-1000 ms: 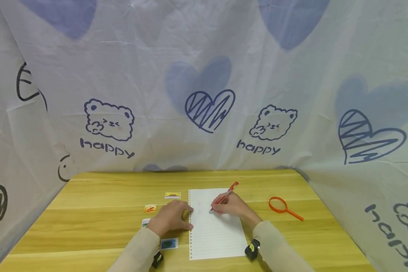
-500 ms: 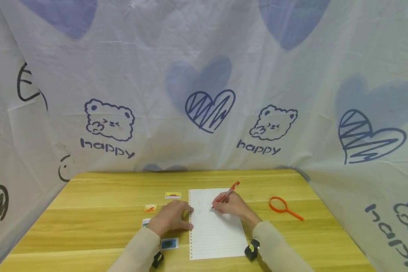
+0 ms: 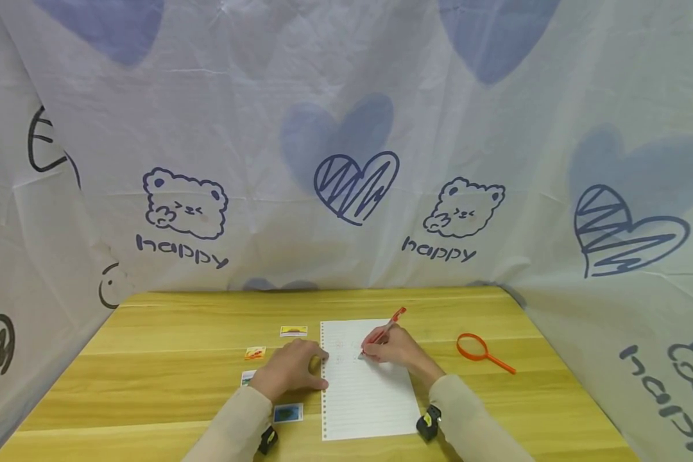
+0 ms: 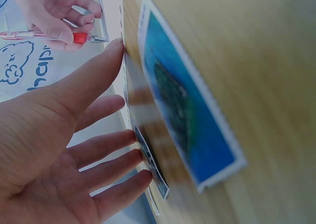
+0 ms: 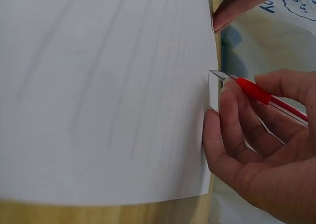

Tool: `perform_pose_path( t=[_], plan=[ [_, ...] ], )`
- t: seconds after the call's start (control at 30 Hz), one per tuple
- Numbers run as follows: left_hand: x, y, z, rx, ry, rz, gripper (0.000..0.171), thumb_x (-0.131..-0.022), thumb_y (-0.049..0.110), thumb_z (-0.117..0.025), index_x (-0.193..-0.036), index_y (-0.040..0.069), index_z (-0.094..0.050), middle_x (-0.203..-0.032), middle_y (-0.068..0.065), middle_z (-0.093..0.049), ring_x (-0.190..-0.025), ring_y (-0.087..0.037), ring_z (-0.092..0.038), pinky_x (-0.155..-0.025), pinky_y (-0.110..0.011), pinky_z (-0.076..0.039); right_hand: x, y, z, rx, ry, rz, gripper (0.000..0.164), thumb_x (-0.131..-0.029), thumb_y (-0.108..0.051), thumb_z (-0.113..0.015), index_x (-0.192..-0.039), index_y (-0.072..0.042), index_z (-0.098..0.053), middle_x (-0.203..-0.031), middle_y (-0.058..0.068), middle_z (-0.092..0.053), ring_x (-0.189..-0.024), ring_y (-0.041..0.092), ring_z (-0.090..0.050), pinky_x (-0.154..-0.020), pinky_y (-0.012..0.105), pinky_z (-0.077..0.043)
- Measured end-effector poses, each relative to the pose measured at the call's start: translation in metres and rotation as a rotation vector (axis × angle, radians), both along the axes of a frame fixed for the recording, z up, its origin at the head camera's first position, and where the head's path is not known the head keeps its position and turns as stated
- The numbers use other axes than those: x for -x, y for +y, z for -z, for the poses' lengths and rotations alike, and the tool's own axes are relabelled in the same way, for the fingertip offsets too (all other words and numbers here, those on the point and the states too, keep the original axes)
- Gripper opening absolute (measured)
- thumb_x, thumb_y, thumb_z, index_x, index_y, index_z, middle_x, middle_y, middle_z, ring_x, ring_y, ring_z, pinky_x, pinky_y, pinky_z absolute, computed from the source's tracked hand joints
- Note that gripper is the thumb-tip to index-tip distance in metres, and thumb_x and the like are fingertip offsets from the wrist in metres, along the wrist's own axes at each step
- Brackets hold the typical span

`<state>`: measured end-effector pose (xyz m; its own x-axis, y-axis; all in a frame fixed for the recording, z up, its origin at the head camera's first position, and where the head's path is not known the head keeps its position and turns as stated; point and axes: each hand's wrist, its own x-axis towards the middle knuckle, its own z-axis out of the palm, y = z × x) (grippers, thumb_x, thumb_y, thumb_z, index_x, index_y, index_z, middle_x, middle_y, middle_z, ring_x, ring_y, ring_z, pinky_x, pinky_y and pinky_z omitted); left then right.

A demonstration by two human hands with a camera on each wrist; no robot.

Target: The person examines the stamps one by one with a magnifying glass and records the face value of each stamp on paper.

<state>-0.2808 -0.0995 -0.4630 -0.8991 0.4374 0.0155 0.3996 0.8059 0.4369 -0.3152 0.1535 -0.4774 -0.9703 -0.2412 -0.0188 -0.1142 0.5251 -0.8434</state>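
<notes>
A lined sheet of paper (image 3: 369, 398) with punched holes down its left edge lies on the wooden table. My right hand (image 3: 394, 346) pinches a red pen (image 3: 389, 322) between thumb and fingers, its tip down at the upper part of the sheet. In the right wrist view the pen's red grip (image 5: 253, 89) and metal tip show close over the paper. Faint marks stand on the upper left lines. My left hand (image 3: 291, 369) rests with spread, relaxed fingers at the sheet's left edge. Beside it lies a blue stamp-like picture card (image 4: 185, 100) with a dark green shape.
Several more small picture cards lie left of the paper, among them a yellow one (image 3: 293, 332) and an orange one (image 3: 255, 353). An orange-red magnifying glass (image 3: 472, 347) lies to the right. A printed white cloth (image 3: 346, 256) hangs behind the table (image 3: 167, 359).
The pen tip and right hand have shifted very slightly to the right over the paper. The left hand and the cards stay where they were.
</notes>
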Motion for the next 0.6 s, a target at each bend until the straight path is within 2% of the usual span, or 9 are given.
perform_pose_path(
  t=[0.2,0.37,0.6],
  plan=[
    [0.003,-0.002,0.003,0.001,0.001,0.003,0.055,-0.077,0.032,-0.092,-0.124,0.010,-0.074,-0.133,-0.012,-0.070,-0.125,-0.037,-0.062,-0.106,-0.059,-0.049,0.001,0.000,-0.003,0.005,-0.010,0.026,0.008,-0.093,-0.010,-0.073,-0.094,-0.002,-0.075,-0.082,0.005,-0.074,-0.072,0.012,-0.064,-0.067,0.026,-0.058],
    [0.004,-0.002,0.003,0.004,-0.004,0.000,0.056,-0.077,0.033,-0.092,-0.125,0.010,-0.074,-0.133,-0.012,-0.070,-0.126,-0.037,-0.061,-0.107,-0.059,-0.049,0.001,0.000,-0.003,-0.013,0.008,-0.013,0.010,-0.093,-0.014,-0.074,-0.098,-0.005,-0.077,-0.086,0.005,-0.074,-0.074,0.013,-0.063,-0.067,0.024,-0.054],
    [0.004,-0.002,0.005,0.003,0.003,0.008,0.056,-0.077,0.033,-0.091,-0.125,0.010,-0.074,-0.134,-0.012,-0.069,-0.126,-0.038,-0.062,-0.107,-0.059,-0.049,-0.001,0.010,-0.007,-0.012,-0.011,0.029,0.010,-0.095,-0.016,-0.073,-0.101,-0.009,-0.076,-0.095,0.005,-0.072,-0.081,0.015,-0.065,-0.075,0.028,-0.061]
  ],
)
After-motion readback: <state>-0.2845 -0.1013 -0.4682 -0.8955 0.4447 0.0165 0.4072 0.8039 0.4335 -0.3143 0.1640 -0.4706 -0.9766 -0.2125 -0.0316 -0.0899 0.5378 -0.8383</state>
